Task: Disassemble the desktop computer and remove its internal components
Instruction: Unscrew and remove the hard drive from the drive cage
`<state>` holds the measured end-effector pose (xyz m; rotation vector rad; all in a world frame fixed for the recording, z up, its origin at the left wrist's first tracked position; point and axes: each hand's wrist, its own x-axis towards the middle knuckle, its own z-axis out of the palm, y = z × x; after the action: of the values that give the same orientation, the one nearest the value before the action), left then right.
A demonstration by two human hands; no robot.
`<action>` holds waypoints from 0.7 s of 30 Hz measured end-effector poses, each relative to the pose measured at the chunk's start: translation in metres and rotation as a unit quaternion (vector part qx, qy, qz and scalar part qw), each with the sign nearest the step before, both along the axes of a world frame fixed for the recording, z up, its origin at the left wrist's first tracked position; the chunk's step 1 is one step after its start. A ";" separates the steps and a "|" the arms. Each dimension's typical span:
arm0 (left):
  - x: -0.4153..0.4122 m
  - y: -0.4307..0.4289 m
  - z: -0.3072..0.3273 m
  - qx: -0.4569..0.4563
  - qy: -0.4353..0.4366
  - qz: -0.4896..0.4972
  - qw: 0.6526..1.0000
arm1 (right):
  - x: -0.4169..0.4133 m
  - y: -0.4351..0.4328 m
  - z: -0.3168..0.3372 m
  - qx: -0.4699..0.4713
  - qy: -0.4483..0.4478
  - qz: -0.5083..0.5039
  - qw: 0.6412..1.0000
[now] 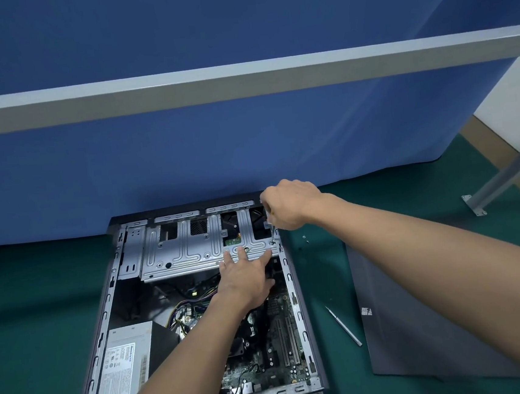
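The opened computer case [106, 310] lies flat on the green mat [25, 314], its long axis running from the person toward the blue partition [185, 159], leaning slightly rightward at the far end. The left hand [247, 277] rests with fingers spread wide on the metal drive cage [178, 252] at that far end. The right hand [291, 203] grips a screwdriver [273, 231], shaft nearly upright, tip down at the cage's right corner. 2 small screws [304, 238] lie just beside the case; the side panel [407, 325] lies to the right.

Open case [291, 276] on mat [24, 299]; drive cage [193, 244] at far end, power supply [124, 365] near-left, side panel [407, 325] right.
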<state>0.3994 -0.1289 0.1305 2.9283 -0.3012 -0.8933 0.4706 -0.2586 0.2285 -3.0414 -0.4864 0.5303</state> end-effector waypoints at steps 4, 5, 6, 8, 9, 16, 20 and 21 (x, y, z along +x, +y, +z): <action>0.000 0.000 -0.001 0.002 -0.001 -0.002 1.000 | -0.001 0.001 -0.002 0.004 0.021 -0.007 1.000; 0.000 0.000 -0.001 0.001 -0.001 -0.003 1.000 | -0.002 0.002 -0.002 -0.019 0.007 -0.016 1.000; -0.001 0.001 -0.002 0.000 -0.002 -0.004 1.000 | -0.002 0.003 -0.002 -0.041 -0.011 -0.024 0.999; -0.001 0.001 -0.001 -0.003 -0.003 0.000 1.000 | -0.002 0.005 -0.003 -0.056 -0.037 -0.016 0.998; -0.001 0.001 -0.001 -0.005 -0.003 0.002 1.000 | -0.001 0.006 -0.003 -0.048 -0.042 -0.007 0.998; -0.002 0.001 -0.001 -0.009 -0.004 0.002 1.000 | 0.001 0.001 0.003 0.015 0.028 -0.011 0.999; -0.001 0.000 0.000 -0.007 -0.002 0.002 1.000 | -0.001 0.000 -0.004 -0.054 -0.017 -0.031 0.998; -0.001 0.000 -0.001 -0.006 -0.003 0.002 1.000 | -0.001 0.000 -0.005 -0.063 -0.029 -0.034 0.997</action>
<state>0.3982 -0.1285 0.1299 2.9191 -0.3003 -0.8797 0.4699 -0.2585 0.2237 -3.1875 -0.3616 0.4888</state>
